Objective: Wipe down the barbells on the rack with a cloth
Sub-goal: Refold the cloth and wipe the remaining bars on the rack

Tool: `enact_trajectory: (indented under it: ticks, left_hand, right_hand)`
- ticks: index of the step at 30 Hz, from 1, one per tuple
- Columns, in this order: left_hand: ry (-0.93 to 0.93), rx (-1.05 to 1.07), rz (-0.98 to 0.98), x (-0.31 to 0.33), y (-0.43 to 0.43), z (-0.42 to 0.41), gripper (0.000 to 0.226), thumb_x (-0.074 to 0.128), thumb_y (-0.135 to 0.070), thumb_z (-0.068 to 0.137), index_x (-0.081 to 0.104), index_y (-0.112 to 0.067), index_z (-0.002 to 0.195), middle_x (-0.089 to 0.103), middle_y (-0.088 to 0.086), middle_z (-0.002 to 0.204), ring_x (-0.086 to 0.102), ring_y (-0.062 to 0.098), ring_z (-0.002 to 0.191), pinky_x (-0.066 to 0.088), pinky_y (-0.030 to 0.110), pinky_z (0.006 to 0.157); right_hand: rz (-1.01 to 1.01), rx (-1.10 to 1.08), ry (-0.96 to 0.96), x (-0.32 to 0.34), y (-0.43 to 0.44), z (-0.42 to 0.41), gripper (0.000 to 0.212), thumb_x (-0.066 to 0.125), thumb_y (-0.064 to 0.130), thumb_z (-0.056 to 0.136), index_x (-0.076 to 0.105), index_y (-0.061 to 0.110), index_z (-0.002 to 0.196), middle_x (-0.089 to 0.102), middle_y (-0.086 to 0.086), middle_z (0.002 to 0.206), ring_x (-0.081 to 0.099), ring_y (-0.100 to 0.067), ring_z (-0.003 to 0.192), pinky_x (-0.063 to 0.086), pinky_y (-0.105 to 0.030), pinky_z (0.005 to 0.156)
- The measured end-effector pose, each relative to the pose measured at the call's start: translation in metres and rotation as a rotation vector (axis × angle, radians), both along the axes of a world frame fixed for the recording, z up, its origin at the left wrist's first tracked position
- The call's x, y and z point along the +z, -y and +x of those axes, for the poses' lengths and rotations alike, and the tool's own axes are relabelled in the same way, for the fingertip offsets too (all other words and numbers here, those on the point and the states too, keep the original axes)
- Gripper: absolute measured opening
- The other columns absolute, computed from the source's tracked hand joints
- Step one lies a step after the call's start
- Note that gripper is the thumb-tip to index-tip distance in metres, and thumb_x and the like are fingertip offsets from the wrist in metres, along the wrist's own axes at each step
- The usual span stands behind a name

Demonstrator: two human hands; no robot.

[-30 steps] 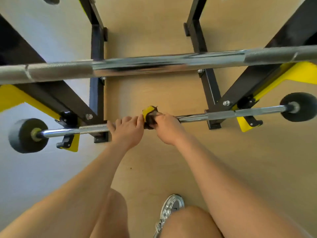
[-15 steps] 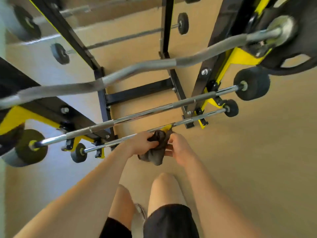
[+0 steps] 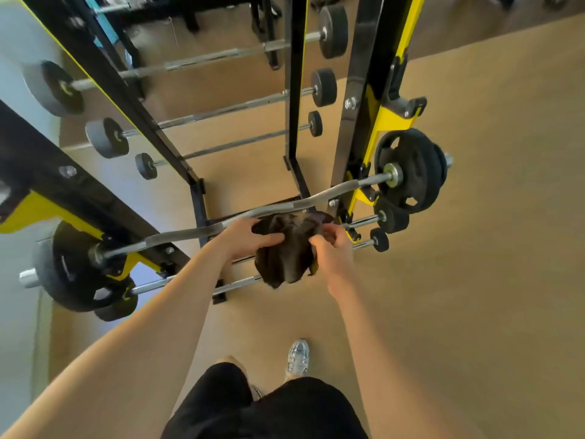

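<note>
A person stands over a black-and-yellow barbell rack (image 3: 364,128) on a tan gym floor (image 3: 474,264), holding a dark cloth (image 3: 286,255) in both hands. The left hand (image 3: 245,237) has the cloth's upper left part in its grip, one digit laid across the front of the fabric. The right hand (image 3: 332,250) has its fingers curled, its grip pinching the cloth's right edge. The cloth hangs bunched between the two hands, a sliver of yellow showing at its lower right edge. It is held just in front of the middle of a curl bar (image 3: 177,236), and whether it touches the bar cannot be told.

The curl bar lies across the rack's yellow cradles, with black plates (image 3: 411,169) on its right end and more at its left. Below it, two thinner straight barbells rest on lower pegs: the upper one (image 3: 364,221) and the lowest one (image 3: 364,246), each ending in a small black weight. The cloth and hands cover their middles. More barbells (image 3: 237,106) sit on the rack farther back. At the frame's foot are black shorts (image 3: 269,410) and a silver shoe (image 3: 297,359).
</note>
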State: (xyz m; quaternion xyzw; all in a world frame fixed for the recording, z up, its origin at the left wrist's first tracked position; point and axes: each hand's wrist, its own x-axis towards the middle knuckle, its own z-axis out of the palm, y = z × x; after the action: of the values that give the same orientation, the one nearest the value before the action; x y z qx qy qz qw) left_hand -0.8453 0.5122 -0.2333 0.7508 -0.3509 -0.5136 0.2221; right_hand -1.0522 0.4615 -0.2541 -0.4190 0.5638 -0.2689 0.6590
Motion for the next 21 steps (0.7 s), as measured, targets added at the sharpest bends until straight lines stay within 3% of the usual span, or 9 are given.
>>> enact_trajectory:
  ticks: [4,7,9,12,14,17,19,21]
  left_hand:
    - [-0.151,0.473,-0.123,0.031,-0.004,0.012,0.015,0.071,-0.029,0.096,0.069,-0.014,0.097,0.073,0.008,0.091,0.071,0.023,0.09,0.06,0.029,0.075]
    - [-0.216,0.564,-0.137,0.039,-0.015,0.032,0.012,0.066,-0.02,0.091,0.065,-0.014,0.101,0.065,0.017,0.104,0.064,0.027,0.097,0.058,0.042,0.088]
    - [-0.138,0.483,-0.088,0.037,-0.02,0.049,0.032,0.071,-0.022,0.089,0.058,-0.015,0.117,0.063,0.015,0.118,0.064,0.028,0.107,0.058,0.047,0.099]
    - [0.024,0.453,-0.133,0.032,-0.021,0.066,0.06,0.077,-0.02,0.091,0.041,-0.034,0.138,0.057,0.007,0.126,0.064,0.027,0.11,0.061,0.045,0.094]
    - [0.027,0.416,-0.188,0.033,-0.016,0.068,0.054,0.067,-0.008,0.097,0.045,-0.04,0.134,0.055,0.004,0.127,0.063,0.023,0.107,0.061,0.038,0.085]
    - [0.071,0.198,-0.207,0.036,0.0,0.07,0.039,0.054,-0.002,0.1,0.073,-0.031,0.118,0.066,-0.001,0.121,0.063,0.015,0.105,0.054,0.024,0.079]
    - [0.102,0.088,-0.221,0.043,0.011,0.067,0.022,0.064,-0.015,0.101,0.079,-0.026,0.111,0.07,-0.003,0.11,0.065,0.011,0.1,0.054,0.022,0.079]
    - [0.158,-0.04,-0.241,0.048,0.023,0.065,0.018,0.081,-0.031,0.09,0.08,-0.025,0.107,0.07,-0.006,0.104,0.065,0.01,0.094,0.053,0.021,0.076]
  right_hand:
    - [-0.18,0.024,0.01,0.038,0.012,0.006,0.039,0.067,0.016,0.1,0.049,0.025,0.133,0.065,0.001,0.117,0.067,-0.01,0.106,0.061,-0.019,0.076]
    - [-0.346,0.127,-0.062,0.046,0.017,0.007,0.033,0.064,0.02,0.103,0.051,0.032,0.132,0.065,0.003,0.122,0.068,-0.009,0.109,0.062,-0.023,0.081]
    - [-0.412,0.22,-0.124,0.046,0.022,0.008,0.03,0.059,0.021,0.106,0.055,0.033,0.133,0.066,0.002,0.125,0.068,-0.009,0.111,0.063,-0.024,0.081]
    - [-0.484,0.41,-0.338,0.043,0.03,0.015,0.033,0.053,0.013,0.107,0.068,0.029,0.131,0.068,0.002,0.129,0.062,-0.013,0.123,0.058,-0.037,0.102]
    - [-0.406,0.489,-0.442,0.044,0.033,0.024,0.038,0.05,0.009,0.105,0.069,0.024,0.135,0.065,-0.001,0.134,0.058,-0.02,0.129,0.054,-0.041,0.107]
    - [-0.289,0.565,-0.456,0.047,0.037,0.035,0.045,0.065,0.02,0.099,0.06,0.02,0.143,0.065,-0.001,0.129,0.062,-0.02,0.12,0.06,-0.034,0.092]
    - [-0.381,0.611,-0.528,0.047,0.044,0.04,0.052,0.078,0.023,0.092,0.061,0.018,0.14,0.068,0.0,0.122,0.064,-0.014,0.111,0.057,-0.027,0.088]
    - [-0.466,0.586,-0.614,0.045,0.053,0.041,0.042,0.078,0.024,0.093,0.067,0.016,0.132,0.072,0.002,0.11,0.068,-0.01,0.098,0.056,-0.023,0.08]
